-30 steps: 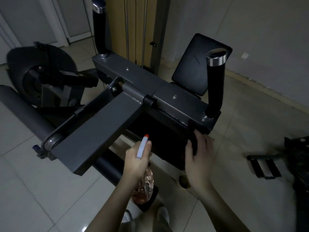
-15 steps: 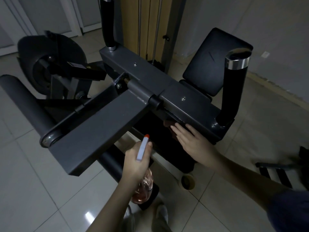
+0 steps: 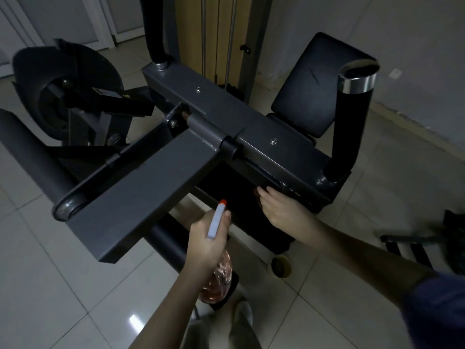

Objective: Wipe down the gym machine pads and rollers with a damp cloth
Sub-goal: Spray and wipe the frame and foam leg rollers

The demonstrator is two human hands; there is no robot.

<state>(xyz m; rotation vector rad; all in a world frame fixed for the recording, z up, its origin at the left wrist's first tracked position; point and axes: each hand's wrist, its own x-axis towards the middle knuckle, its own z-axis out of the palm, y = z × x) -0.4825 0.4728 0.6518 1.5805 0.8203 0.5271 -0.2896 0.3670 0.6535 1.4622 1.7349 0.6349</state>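
1. Reaching further in than half a second ago, the right hand (image 3: 281, 210) is now tucked beneath the grey crossbar (image 3: 251, 137). It rests on the upper right part of the dark pad (image 3: 226, 187) mounted under that bar. A second ago it gripped the pad's right edge with its fingers pointing up.
2. Its thumb lies along the bar's lower edge. The other fingers run into shadow, so I cannot tell whether they lie flat or curl. A reddish patch (image 3: 258, 193) shows at the fingertips; it may be the cloth, but it is too dark to be sure.
3. The left hand (image 3: 208, 238) has kept its place and pose through all three moments. Its fingers are wrapped round the neck of the spray bottle (image 3: 217, 280), with the thumb up beside the white sprayer head. The orange nozzle points toward the dark pad and stays apart from it.
4. The bottle's clear body hangs below the fist and looks pinkish-orange; the liquid level cannot be read.
5. A small ring (image 3: 280, 267) lies on the tiled floor (image 3: 50, 285) just beside the machine's base, below the right forearm; its inside is dark.
6. The back pad (image 3: 319, 84) stands tilted beyond the crossbar, and the grey roller (image 3: 30, 152) juts out at far left, both well apart from the hands
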